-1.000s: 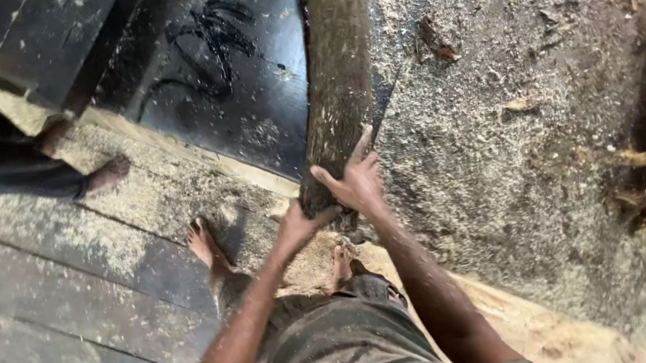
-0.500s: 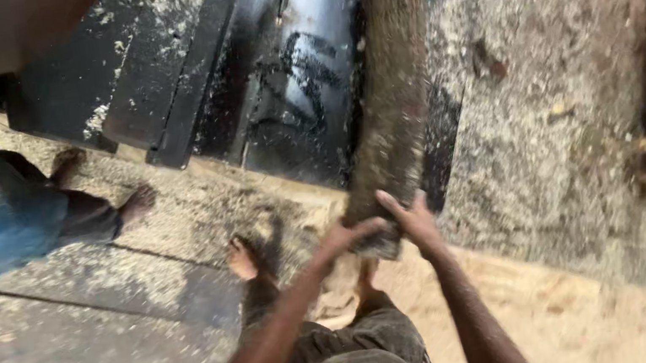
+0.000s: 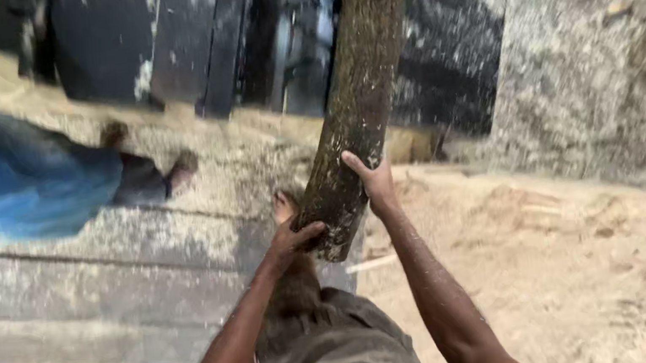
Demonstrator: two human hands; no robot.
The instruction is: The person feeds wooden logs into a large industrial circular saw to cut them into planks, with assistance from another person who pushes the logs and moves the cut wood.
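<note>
A long round log (image 3: 356,91) with rough brown bark runs from the top of the head view down to my hands, its near end raised off the ground. My left hand (image 3: 291,240) cups that near end from below on the left. My right hand (image 3: 375,181) presses flat against the log's right side, fingers spread over the bark. My bare foot (image 3: 285,207) shows just under the log's end.
Another person in blue clothing (image 3: 16,180) stands at the left, a bare foot (image 3: 180,169) on the sawdust-covered planks (image 3: 98,275). Dark metal machinery (image 3: 191,39) lies behind the log. Sawdust heaps (image 3: 606,250) cover the ground at right.
The log's near end has come up and toward me with both hands on it. The view has swung, and the person in blue now fills more of the left side.
</note>
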